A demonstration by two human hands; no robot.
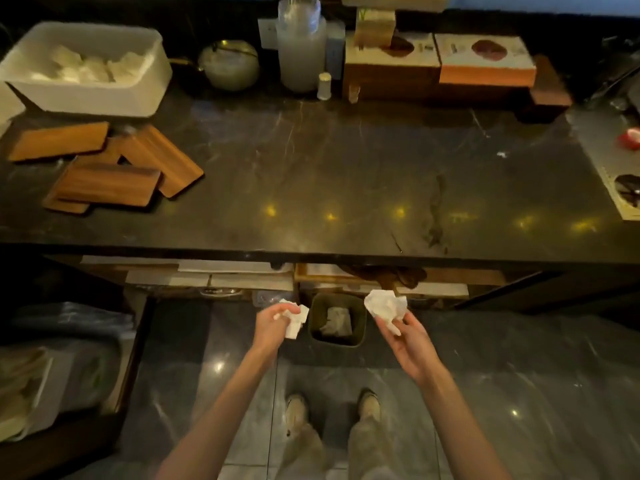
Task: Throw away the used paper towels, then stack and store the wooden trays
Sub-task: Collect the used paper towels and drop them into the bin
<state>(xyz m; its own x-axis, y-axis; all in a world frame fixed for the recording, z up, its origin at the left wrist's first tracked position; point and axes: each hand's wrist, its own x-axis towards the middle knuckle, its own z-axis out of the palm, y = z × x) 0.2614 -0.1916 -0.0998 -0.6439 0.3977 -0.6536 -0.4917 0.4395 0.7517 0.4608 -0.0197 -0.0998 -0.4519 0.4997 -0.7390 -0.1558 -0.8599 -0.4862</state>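
Now binning step: left hand fingers pinch a crumpled white paper towel, right hand fingers pinch a second crumpled white paper towel, both beside the small dark square bin on the floor; next, release over it.

Each hand, left and right, grips crumpled paper towel beside a bin seemingly holding paper.

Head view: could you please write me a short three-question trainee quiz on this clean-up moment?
1. True or false: both hands hold crumpled paper.
2. Where is the bin relative to the hands?
A. On the counter
B. On the floor between them
C. Left of both
3. Fill in: the wooden trays lie scattered on the counter's ____ side.

Key:
1. True: left hand holds a towel, right hand another towel.
2. B
3. left (counter)
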